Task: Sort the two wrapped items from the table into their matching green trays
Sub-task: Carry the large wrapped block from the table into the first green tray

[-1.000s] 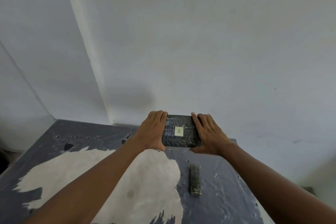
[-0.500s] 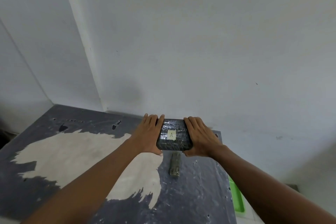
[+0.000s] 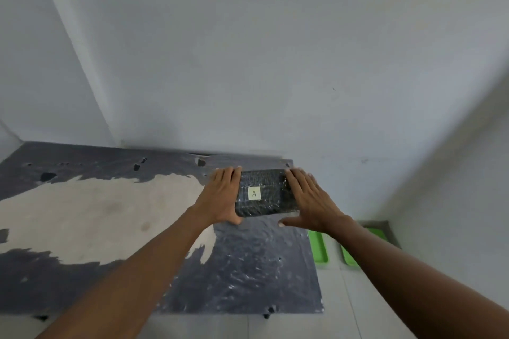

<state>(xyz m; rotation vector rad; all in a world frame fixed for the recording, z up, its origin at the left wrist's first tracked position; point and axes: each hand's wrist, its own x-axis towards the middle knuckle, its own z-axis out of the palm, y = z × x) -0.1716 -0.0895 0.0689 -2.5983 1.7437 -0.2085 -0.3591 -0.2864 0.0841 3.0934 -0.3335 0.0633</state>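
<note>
I hold a dark block wrapped in clear film (image 3: 264, 193), with a small pale label marked "A" on top, between both hands above the far right part of the table (image 3: 248, 270). My left hand (image 3: 221, 197) presses its left side and my right hand (image 3: 309, 201) presses its right side. Two green trays lie on the floor to the right of the table: the nearer green tray (image 3: 318, 250) and a second green tray (image 3: 349, 256), partly hidden by my right forearm. The second wrapped item is not visible in this view.
The table top is dark grey with a large worn pale patch (image 3: 96, 215). White walls stand close behind and to the right. Pale floor tiles (image 3: 316, 319) show in front of the table's near right corner.
The view has swung right and down, bringing two green trays into sight. The small wrapped item seen on the table below the block is now out of sight. Both hands still grip the block.
</note>
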